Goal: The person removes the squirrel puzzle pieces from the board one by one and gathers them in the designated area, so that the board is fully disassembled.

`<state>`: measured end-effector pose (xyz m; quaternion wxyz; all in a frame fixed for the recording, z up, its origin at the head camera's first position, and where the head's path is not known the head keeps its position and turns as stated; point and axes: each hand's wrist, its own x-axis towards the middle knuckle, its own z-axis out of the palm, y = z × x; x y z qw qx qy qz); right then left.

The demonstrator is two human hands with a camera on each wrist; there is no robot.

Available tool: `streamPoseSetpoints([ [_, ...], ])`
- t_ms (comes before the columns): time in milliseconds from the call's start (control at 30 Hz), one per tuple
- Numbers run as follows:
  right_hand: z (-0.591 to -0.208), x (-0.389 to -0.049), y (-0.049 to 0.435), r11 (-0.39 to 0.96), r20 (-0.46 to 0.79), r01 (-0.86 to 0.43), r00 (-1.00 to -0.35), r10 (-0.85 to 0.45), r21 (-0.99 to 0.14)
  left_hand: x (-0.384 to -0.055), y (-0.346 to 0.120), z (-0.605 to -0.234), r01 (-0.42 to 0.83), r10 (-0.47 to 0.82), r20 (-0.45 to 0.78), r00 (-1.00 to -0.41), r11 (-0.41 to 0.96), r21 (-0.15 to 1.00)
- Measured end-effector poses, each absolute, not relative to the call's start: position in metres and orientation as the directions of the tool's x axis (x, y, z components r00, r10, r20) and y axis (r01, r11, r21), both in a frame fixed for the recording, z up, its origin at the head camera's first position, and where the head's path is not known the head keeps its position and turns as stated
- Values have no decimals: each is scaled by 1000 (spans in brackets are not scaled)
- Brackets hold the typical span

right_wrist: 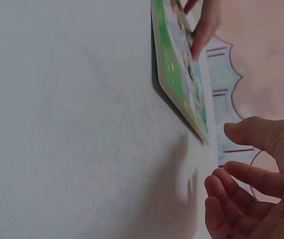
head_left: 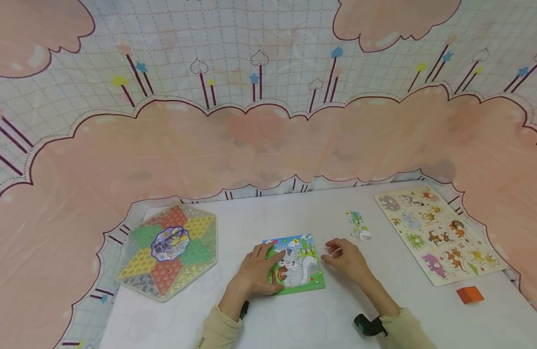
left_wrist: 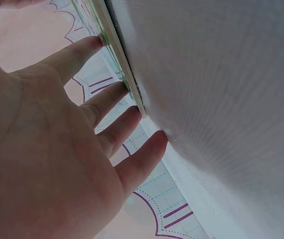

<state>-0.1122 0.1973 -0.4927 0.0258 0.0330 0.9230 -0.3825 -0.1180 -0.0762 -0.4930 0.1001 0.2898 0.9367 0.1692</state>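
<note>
The left hand, fingers spread, is resting on the squirrel jigsaw puzzle while the empty right hand, loosely curled, is hovering nearby.

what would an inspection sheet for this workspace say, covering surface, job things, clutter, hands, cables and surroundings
Surface: white table, looks flat
Job's things: squirrel puzzle under the left hand; loose puzzle pieces lie apart, beyond the right hand
Clutter: hexagonal star board at left; animal board and orange block at right
Hands: left rests on the puzzle; right is beside it, holding nothing visible
Cables: nothing seen
Surroundings: cloud-patterned backdrop behind the table
</note>
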Motion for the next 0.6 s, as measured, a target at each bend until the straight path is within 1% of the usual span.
streamPoseSetpoints([
  [400, -500, -104, 189, 627, -61, 16, -997, -50, -779, -118, -76, -492, 510, 576, -86, -813, 776, 372],
  [600, -502, -101, 188, 607, -24, -53, -993, -118, -793, -118, -76, -493, 519, 583, -87, -808, 774, 362],
])
